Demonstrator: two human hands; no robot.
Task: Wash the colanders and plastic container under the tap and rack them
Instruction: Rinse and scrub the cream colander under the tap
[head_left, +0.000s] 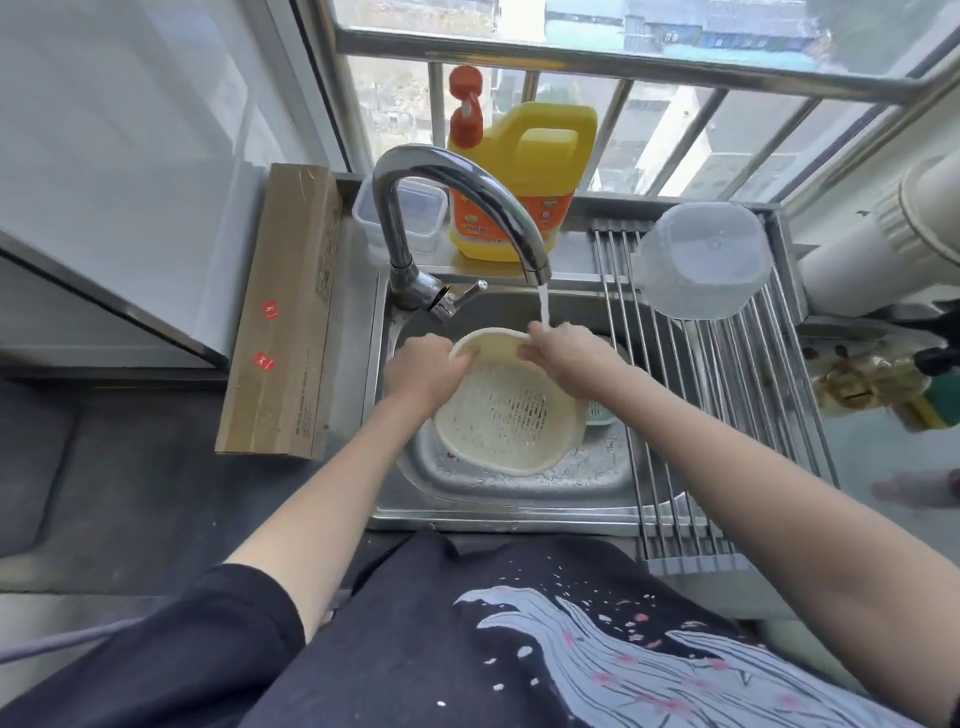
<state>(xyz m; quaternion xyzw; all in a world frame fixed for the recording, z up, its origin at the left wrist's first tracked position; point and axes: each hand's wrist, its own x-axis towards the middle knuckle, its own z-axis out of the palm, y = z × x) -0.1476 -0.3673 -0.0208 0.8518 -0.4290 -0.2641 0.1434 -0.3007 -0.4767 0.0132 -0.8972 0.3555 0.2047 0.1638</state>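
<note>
While water runs from the shiny curved metal tap (457, 208), the round cream plastic colander (506, 410) sits tilted over the steel sink (519, 499). The left hand (423, 371) grips its far rim, fingers curled over. The right hand (563, 353) pinches the rim under the water. A clear plastic container (704, 260) lies upside down on the metal rod rack (727, 389). A yellow soap jug (524, 176) stands behind the tap.

Colander (511, 410): matt cream plastic, perforated.
Sink (519, 493): brushed steel, seen wet.
Tap (457, 179): glossy polished metal.
Rack (727, 364): smooth metal rods.
Far-right container (704, 260): translucent, frosted plastic.
Left box (288, 312): matt brown cardboard.
</note>
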